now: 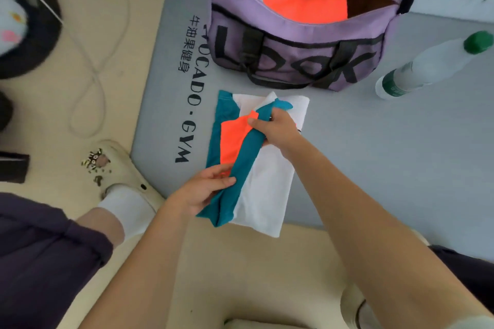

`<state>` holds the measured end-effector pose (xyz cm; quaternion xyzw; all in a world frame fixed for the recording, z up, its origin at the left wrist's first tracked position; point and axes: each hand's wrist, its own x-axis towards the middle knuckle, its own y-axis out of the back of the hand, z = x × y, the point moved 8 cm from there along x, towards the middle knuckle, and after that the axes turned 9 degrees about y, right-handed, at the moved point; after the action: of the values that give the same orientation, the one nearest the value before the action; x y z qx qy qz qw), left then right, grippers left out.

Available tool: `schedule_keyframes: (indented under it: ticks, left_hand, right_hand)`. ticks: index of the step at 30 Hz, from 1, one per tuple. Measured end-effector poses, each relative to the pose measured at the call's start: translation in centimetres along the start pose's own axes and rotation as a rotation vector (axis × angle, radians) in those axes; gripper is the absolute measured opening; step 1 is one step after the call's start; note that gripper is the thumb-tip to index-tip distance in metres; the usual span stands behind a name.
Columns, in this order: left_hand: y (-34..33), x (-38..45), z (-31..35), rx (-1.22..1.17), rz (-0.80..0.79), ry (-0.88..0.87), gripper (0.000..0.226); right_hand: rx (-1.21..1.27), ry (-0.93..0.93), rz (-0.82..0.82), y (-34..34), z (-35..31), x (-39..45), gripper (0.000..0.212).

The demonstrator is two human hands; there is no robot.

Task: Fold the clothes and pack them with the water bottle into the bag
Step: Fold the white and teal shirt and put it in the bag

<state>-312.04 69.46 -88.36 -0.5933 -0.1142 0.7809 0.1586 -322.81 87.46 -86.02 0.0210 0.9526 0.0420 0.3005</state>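
Folding a teal, orange and white fabric garment (242,160) on the grey gym mat (374,155) before the open purple duffel bag (296,59): left hand (205,189) pinching near edge, right hand (278,128) gripping far fold. Best drawn taut, edges aligned. Clear plastic water bottle with green cap (430,64) waiting beside bag.

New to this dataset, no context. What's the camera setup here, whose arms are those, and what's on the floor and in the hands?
There is no robot: it is one wide-angle camera worn on a person's head, looking down at their own bare arms. They are folding clothes on a grey gym mat on the floor. The left hand grips the near end of a teal, orange and white garment, and the right hand pinches its teal fold at the far end. Beyond it stands an open purple duffel bag with an orange garment already inside. A clear water bottle with a green cap lies on the mat to the right of the bag, not yet packed. A foot in a clog is at the left.
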Motion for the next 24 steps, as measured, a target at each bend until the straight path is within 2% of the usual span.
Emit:
schedule_keyframes:
  ticks: [2,5,8,9,12,15,17,19,22,24]
  left_hand:
    - [2.7,0.2,-0.2,0.043,0.148,0.016,0.042]
    - [3.4,1.0,0.0,0.237,0.356,0.049,0.029]
    - [2.4,1.4,1.0,0.415,0.502,-0.02,0.052]
    - [2.2,1.5,1.3,0.483,0.536,-0.059,0.051]
    - [2.7,1.5,1.9,0.615,0.619,-0.109,0.026]
    - [4.6,1.0,2.1,0.568,0.65,-0.095,0.018]
    - [5.7,0.7,2.4,0.602,0.684,-0.096,0.016]
    - [6.1,0.6,2.6,0.631,0.711,-0.118,0.016]
    - [5.7,0.5,2.9,0.675,0.763,-0.18,0.022]
    - [5.4,0.4,3.0,0.683,0.794,-0.235,0.023]
  right_hand:
    - [-0.024,-0.027,-0.004,-2.3,0.3,0.7,0.031]
    - [-0.182,-0.073,0.045,-3.4,1.5,1.7,0.02]
    - [-0.326,-0.095,0.091,-3.3,2.2,2.3,0.018]
    - [-0.349,-0.106,0.095,-3.3,2.3,2.3,0.019]
    - [-0.269,-0.11,0.067,-4.5,2.2,2.6,0.017]
    - [-0.121,-0.083,-0.036,-6.6,1.3,2.3,0.014]
    - [-0.101,-0.062,-0.11,-6.9,0.9,1.8,0.022]
    - [-0.112,-0.037,-0.016,-4.6,0.9,1.1,0.029]
    - [-0.257,0.014,0.346,2.6,2.8,-1.6,0.018]
    - [-0.377,-0.054,0.453,5.8,5.7,-4.1,0.017]
